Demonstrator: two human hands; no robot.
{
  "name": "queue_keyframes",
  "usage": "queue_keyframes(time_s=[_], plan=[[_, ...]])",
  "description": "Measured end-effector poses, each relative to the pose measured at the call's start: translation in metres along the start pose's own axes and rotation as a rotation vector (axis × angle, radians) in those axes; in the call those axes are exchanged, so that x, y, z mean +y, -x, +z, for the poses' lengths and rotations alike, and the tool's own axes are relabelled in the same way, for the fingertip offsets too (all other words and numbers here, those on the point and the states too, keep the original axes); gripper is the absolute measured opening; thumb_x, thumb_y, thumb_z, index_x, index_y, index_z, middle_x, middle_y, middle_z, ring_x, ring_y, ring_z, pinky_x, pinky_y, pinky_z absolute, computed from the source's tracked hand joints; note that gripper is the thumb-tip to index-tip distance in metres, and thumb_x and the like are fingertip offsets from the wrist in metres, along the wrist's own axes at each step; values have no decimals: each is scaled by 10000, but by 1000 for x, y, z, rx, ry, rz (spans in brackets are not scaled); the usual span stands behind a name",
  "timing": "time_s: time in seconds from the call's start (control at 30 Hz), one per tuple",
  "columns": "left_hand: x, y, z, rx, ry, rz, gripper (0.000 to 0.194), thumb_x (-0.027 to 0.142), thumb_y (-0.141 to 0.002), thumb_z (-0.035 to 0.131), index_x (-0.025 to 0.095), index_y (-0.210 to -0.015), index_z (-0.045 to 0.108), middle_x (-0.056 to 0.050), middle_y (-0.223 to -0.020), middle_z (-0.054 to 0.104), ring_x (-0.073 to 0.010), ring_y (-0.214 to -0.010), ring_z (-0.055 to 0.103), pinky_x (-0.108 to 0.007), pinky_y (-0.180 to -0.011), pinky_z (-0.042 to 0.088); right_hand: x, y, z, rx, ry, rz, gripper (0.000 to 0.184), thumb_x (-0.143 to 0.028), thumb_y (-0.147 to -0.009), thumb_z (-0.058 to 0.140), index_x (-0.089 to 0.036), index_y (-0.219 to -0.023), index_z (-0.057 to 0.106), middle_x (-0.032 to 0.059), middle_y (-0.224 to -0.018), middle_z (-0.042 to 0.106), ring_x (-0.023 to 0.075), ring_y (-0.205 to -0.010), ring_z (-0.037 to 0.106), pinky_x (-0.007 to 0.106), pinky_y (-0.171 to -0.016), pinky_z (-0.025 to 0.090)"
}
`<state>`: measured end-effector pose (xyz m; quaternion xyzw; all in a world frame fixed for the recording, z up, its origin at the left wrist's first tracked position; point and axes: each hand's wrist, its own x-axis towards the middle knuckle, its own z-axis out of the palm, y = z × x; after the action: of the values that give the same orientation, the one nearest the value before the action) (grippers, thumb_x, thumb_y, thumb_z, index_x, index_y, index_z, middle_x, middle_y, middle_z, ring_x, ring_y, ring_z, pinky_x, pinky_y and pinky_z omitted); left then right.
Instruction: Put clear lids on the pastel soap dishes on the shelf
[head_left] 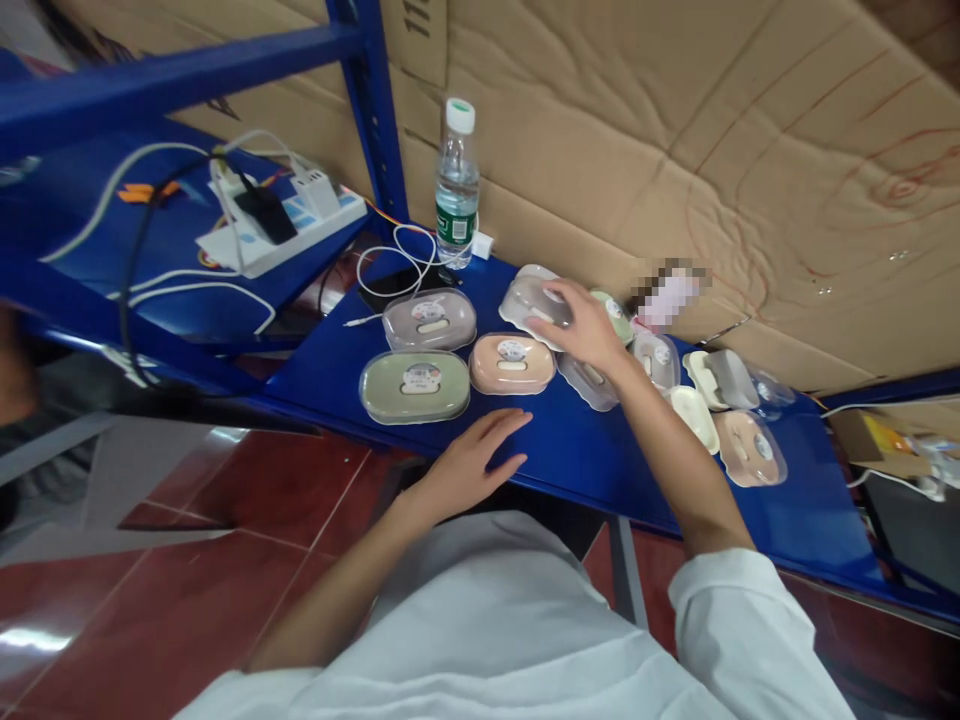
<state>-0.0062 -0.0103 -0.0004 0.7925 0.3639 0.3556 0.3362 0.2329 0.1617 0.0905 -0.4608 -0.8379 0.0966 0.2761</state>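
My right hand (581,325) is closed around the right side of a grey oval box with a clear lid (525,298), thumb in front and fingers behind. Whether that box is lifted off the table I cannot tell. My left hand (480,462) is held open by the table's front edge, fingers stretched out and holding nothing. Just beyond it lie a peach oval box (514,372) and a green oval box (405,400), both with clear lids and round labels. Behind the green one is a grey-mauve oval box (431,335). Another grey box (589,380) is partly covered by my right wrist.
Farther right on the blue table (630,465) are several more boxes, among them a peach one (750,450) and a cream one (694,420). A water bottle (456,190) stands at the back beside a coiled white cable (397,275). A power strip (289,235) lies left. Cardboard (570,150) walls the back.
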Motion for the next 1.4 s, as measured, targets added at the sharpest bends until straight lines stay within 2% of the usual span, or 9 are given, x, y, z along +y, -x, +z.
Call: queue_keyframes(time_s=[0.2, 0.33, 0.5, 0.63, 0.83, 1.13, 1.23, 1.33, 1.4], plan=[[-1, 2, -1, 22, -27, 32, 399, 305, -1078, 599, 291, -1477, 603, -87, -1504, 632, -227, -1394, 639, -419, -1223, 523, 28, -50, 34, -179, -85, 18, 894, -880, -918, 554, -184, -1474, 636, 141, -1559, 622, 313, -1464, 562, 478, -1259, 405], [-2, 2, -1, 28, -20, 45, 356, 296, -1078, 604, 283, -1432, 638, -87, -1476, 650, -222, -1365, 656, -417, -1204, 542, 45, -42, 19, -234, 46, 129, 611, -567, -1151, 255, -235, -1519, 613, 71, -1575, 627, 231, -1456, 582, 429, -1236, 429], [-4, 2, 2, 29, -42, 63, 327, 291, -1074, 611, 277, -1397, 664, -82, -1451, 670, -223, -1346, 668, -424, -1192, 554, 57, -32, 7, -297, 264, 173, 362, -316, -991, 671, -215, -1330, 751, 114, -1400, 747, 357, -1353, 652, 551, -1181, 423], [-6, 1, 3, 39, -75, 74, 307, 297, -1069, 618, 278, -1367, 686, -79, -1430, 688, -232, -1329, 679, -434, -1171, 571, 50, -37, 4, -234, 313, 202, 299, -249, -997, 637, -209, -1255, 783, 118, -1333, 776, 352, -1281, 689, 535, -1153, 436], [-6, 2, 5, 64, -110, 83, 310, 300, -1066, 620, 279, -1368, 689, -79, -1412, 702, -240, -1302, 692, -445, -1151, 584, 25, -6, -26, 118, 168, 147, 357, -372, -1064, 583, -190, -1326, 743, 86, -1273, 792, 275, -1125, 736, 408, -1022, 535], [-2, -1, 11, 99, -173, 98, 315, 275, -1074, 603, 282, -1386, 650, -88, -1351, 715, -243, -1264, 704, -458, -1123, 600, -2, 19, -29, -104, 406, -68, 317, -306, -1107, 536, -185, -1295, 761, 118, -1290, 791, 317, -1192, 686, 492, -1050, 430], [2, 4, 5, 119, -108, 110, 519, 258, -1061, 626, 321, -1557, 483, -125, -1509, 610, -265, -1394, 635, -493, -1164, 572, -19, 50, -44, 25, 338, -43, 343, -364, -1121, 519, -225, -1334, 748, 97, -1303, 788, 303, -1217, 686, 489, -1061, 444], [4, 11, 2, 207, -54, 243, 807, 259, -990, 743, 374, -1653, 297, -162, -1758, 276, -339, -1588, 428, -586, -1221, 504, -49, 123, -49, 87, 260, -35, 326, -367, -1104, 566, -313, -1381, 730, 47, -1312, 790, 280, -1234, 699, 489, -1084, 468], [4, 12, 4, 218, -110, 302, 860, 246, -955, 788, 398, -1649, 304, -139, -1808, 131, -381, -1651, 299, -630, -1250, 454, -70, 179, -37, 83, 214, -49, 315, -323, -1078, 614, -367, -1363, 741, 19, -1281, 803, 268, -1180, 729, 489, -1053, 506]])
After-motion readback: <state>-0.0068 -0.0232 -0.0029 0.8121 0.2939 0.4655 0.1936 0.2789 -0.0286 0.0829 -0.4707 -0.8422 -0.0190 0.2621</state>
